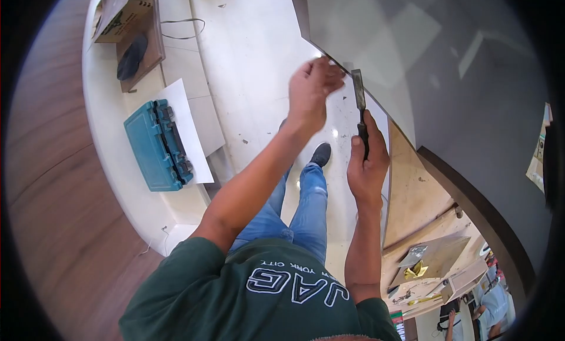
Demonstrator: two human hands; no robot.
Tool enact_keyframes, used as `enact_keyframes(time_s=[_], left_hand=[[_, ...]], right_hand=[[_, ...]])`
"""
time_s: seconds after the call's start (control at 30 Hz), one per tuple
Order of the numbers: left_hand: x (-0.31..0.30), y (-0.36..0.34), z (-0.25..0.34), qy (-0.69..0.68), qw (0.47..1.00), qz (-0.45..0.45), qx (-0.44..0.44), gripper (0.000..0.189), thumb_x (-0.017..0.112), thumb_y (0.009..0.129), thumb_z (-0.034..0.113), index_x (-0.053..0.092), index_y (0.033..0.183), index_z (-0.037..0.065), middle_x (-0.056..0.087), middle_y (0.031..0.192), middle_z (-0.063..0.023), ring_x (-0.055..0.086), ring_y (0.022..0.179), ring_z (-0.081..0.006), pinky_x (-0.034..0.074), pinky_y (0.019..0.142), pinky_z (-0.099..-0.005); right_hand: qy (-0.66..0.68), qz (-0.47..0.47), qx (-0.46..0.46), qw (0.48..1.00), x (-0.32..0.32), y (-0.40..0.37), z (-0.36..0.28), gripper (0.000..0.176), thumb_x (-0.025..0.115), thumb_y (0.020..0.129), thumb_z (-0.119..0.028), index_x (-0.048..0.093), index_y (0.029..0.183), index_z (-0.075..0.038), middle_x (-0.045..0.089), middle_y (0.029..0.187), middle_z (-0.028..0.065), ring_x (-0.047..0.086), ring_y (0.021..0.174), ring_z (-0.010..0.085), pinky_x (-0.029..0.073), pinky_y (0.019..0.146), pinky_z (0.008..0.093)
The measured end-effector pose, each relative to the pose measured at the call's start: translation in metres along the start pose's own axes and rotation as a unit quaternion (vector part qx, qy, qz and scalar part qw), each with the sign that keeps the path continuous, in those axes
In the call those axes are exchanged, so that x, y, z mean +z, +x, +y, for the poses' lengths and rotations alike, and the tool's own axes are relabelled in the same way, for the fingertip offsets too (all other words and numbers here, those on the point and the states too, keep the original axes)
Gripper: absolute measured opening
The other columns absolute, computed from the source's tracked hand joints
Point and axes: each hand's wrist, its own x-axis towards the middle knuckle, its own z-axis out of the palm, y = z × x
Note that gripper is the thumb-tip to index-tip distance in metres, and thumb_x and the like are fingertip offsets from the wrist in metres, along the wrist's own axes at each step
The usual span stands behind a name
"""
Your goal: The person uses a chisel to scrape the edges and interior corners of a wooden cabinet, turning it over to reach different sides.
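Observation:
My right hand [372,167] is wrapped around the dark handle of a chisel [358,93], whose flat metal blade points up and away from me, close beside the edge of a large grey panel [465,88]. Left of the blade, my left hand [309,96] is raised at the panel's edge. Its fingers are curled and slightly blurred. Whether they pinch something or only touch the edge, I cannot make out.
A teal tool case [150,146] rests on the ledge at left, beside a white sheet [189,135]. Farther up lies a cardboard box [123,20]. At lower right a wooden surface [415,194] holds boards and tools; another person [493,303] is beyond it.

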Motion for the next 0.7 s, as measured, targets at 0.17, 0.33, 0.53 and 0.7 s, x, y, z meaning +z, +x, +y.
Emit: enact_keyframes(time_s=[0.17, 0.33, 0.53, 0.7], left_hand=[[0.008, -0.028, -0.005, 0.021, 0.999, -0.014, -0.039, 0.039, 0.070, 0.102, 0.018, 0.059, 0.129, -0.007, 0.071, 0.110, -0.0154, 0.072, 0.098, -0.0229, 0.060, 0.087, -0.0377], [0.017, -0.022, 0.002, 0.030, 0.998, -0.012, -0.046, 0.027, 0.072, 0.096, 0.012, 0.065, 0.114, -0.008, 0.074, 0.096, -0.0138, 0.073, 0.084, -0.0207, 0.062, 0.076, -0.0339], [0.010, -0.016, 0.009, 0.026, 0.998, -0.031, -0.048, 0.024, 0.071, 0.099, 0.013, 0.065, 0.111, -0.006, 0.074, 0.098, -0.0153, 0.074, 0.087, -0.0228, 0.062, 0.080, -0.0362], [0.009, -0.009, 0.018, 0.033, 0.996, -0.043, -0.077, 0.023, 0.070, 0.099, 0.013, 0.065, 0.110, -0.007, 0.074, 0.097, -0.0150, 0.074, 0.088, -0.0230, 0.062, 0.081, -0.0366]], right_hand=[[-0.048, -0.026, -0.009, 0.998, 0.007, 0.009, 0.003, 0.048, 0.061, 0.098, -0.003, 0.058, 0.146, -0.003, 0.066, 0.092, 0.0124, 0.064, 0.080, 0.0266, 0.053, 0.073, 0.0399], [-0.103, -0.036, -0.007, 0.994, 0.001, 0.014, 0.000, 0.048, 0.063, 0.096, -0.003, 0.063, 0.144, -0.008, 0.066, 0.086, 0.0101, 0.063, 0.075, 0.0224, 0.053, 0.067, 0.0379], [-0.111, -0.007, -0.025, 0.994, 0.006, 0.023, 0.003, 0.044, 0.066, 0.094, -0.004, 0.070, 0.137, -0.010, 0.066, 0.078, 0.0070, 0.062, 0.065, 0.0198, 0.053, 0.061, 0.0355], [-0.132, -0.023, -0.012, 0.991, 0.003, 0.030, -0.002, 0.046, 0.068, 0.092, -0.006, 0.069, 0.138, -0.012, 0.069, 0.080, 0.0079, 0.064, 0.067, 0.0205, 0.054, 0.063, 0.0356]])
